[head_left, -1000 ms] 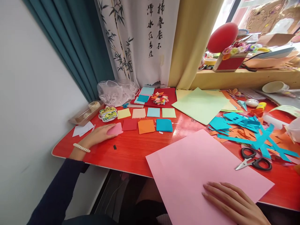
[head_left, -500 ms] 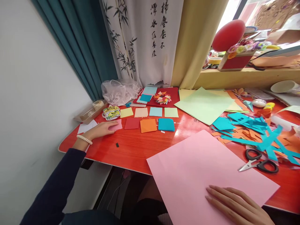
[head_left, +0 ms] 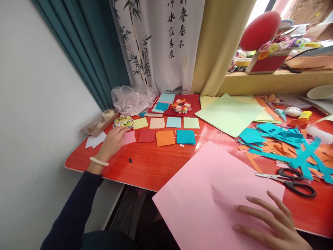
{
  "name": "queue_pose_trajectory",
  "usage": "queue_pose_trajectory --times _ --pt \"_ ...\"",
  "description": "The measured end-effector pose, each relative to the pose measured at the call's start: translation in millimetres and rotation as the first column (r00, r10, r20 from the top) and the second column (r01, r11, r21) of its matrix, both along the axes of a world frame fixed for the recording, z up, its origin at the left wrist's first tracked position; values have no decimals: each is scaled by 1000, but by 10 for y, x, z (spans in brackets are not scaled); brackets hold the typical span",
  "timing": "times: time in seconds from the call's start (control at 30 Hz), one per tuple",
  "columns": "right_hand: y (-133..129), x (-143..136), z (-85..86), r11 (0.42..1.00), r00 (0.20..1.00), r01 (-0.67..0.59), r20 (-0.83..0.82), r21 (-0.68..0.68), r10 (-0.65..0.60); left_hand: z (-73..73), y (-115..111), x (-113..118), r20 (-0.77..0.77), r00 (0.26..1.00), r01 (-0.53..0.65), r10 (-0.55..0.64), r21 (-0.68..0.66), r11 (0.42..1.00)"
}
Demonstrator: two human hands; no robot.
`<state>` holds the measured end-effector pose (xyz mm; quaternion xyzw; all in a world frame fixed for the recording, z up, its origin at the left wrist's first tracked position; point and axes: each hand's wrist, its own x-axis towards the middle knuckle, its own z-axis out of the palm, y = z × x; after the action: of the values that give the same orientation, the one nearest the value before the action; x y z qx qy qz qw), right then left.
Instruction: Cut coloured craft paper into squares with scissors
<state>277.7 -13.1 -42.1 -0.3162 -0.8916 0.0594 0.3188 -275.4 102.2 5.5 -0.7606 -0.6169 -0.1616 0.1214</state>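
L hand (head_left: 113,141), fingers close tog., can't tell if gripping, by small pink sq. (head_left: 129,138), partly hidden, front row's L end; then lg. plain pink sheet (head_left: 192,187), slightly buckled, overhanging table (head_left: 153,166) edge; R hand (head_left: 273,222) over it, fingers spread wide.

水 and 不 on white curtain (head_left: 162,59), yellow sticker (head_left: 123,121) lettering illegible

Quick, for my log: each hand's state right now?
Left hand: at the pink square; grip unclear.
Right hand: open, spread over the pink sheet.
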Motion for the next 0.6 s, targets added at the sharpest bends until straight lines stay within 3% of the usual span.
queue_pose_trajectory --times 0.13,0.27,0.4,0.47,0.53,0.6 --pt "156 222 -116 996 998 50 49 -71 -46 -50 107 229 -12 997 70 -72 -141 988" --pt "341 302 -60 968 999 4 -47 -253 -16 34 187 531 -10 993 108 -115 -276 955" --pt "457 151 123 940 994 -53 -106 -337 18 183 113 808 26 987 162 -160 -211 964" --pt "488 45 226 935 997 -54 -77 -350 29 222 -23 997 76 968 251 -241 -186 950" --pt "504 -14 303 931 999 -30 8 -364 36 216 -214 1245 127 912 410 -390 -255 876" --pt "497 17 324 941 993 43 115 -335 -4 176 -428 1526 173 820 569 -546 -352 743"
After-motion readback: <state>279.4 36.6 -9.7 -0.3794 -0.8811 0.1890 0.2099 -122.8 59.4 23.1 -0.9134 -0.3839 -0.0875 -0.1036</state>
